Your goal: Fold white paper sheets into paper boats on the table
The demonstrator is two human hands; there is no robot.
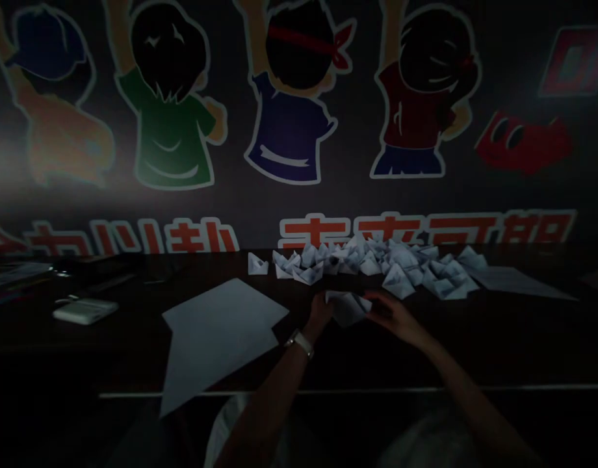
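A folded white paper boat (348, 308) is held over the dark table between both hands. My left hand (320, 313), with a white watch on its wrist, is closed on the boat's left end. The fingers of my right hand (389, 313) pinch its right end. Just beyond the hands lies a pile of folded paper boats (364, 257), with one boat (257, 263) standing apart at its left. Left of my left hand are flat sheets of white paper (221, 331). The dim light hides the finer folds and some fingertips.
A white box-shaped device (85, 310) sits on the table's left side. Dark items and papers (16, 274) lie at the far left. More flat paper (520, 281) rests right of the pile. A wall with cartoon figures (289, 130) rises behind the table.
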